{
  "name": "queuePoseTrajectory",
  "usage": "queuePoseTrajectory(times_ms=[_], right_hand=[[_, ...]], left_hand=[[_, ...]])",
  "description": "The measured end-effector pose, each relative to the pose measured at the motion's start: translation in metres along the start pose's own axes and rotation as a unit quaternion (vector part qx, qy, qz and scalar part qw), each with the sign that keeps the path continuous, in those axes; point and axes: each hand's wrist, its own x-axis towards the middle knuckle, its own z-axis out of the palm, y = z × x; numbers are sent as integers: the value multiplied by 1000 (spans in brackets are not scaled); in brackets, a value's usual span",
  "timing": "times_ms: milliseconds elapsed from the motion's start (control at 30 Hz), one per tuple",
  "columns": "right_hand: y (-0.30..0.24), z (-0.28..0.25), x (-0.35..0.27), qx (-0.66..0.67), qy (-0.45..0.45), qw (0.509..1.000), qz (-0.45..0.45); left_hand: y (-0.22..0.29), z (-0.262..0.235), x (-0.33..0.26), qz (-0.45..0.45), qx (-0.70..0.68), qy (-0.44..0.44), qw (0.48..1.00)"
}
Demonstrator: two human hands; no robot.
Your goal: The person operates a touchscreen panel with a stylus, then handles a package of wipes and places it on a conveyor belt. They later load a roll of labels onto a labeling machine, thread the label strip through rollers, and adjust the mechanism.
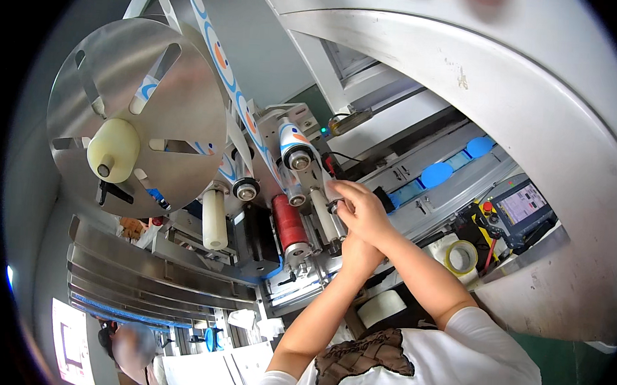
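My right hand [364, 212] is at the end rollers of a labelling machine, its fingers bent in at a pale strip by a small metal-ended roller [324, 217]. What the fingertips hold is hard to make out. My left hand [361, 255] lies just below, crossed by the right hand, so its fingers are hidden. A printed label strip [221, 61] in white, blue and orange runs down from above to a guide roller [293, 140]. Left of my hands is a red roller [288, 222].
A big slotted metal disc [121, 57] stands at left, near a white roller [215, 219]. Blue round pieces [436, 175] sit on the conveyor at right. Beyond my right forearm are a tape roll [460, 257] and a control screen [521, 204]. Another person [133, 350] is at lower left.
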Motion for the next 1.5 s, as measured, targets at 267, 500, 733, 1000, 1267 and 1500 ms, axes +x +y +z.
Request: queuePoseTrajectory(times_ms=[267, 500, 733, 1000, 1267, 1500], right_hand=[[21, 0, 0, -51, -31, 998, -8], [19, 3, 8, -71, -16, 997, 1], [42, -1, 14, -10, -33, 998, 50], [38, 2, 12, 4, -49, 998, 41], [41, 0, 20, -13, -54, 998, 29], [34, 2, 18, -14, -42, 998, 42]], left_hand=[[-7, 14, 8, -19, 7, -4, 1000], [-13, 18, 13, -27, -19, -1, 999], [-29, 25, 39, 29, -60, 13, 998], [-55, 49, 43, 23, -148, 53, 987], [-52, 43, 50, 33, -142, 54, 988], [-54, 45, 50, 16, -117, 54, 992]])
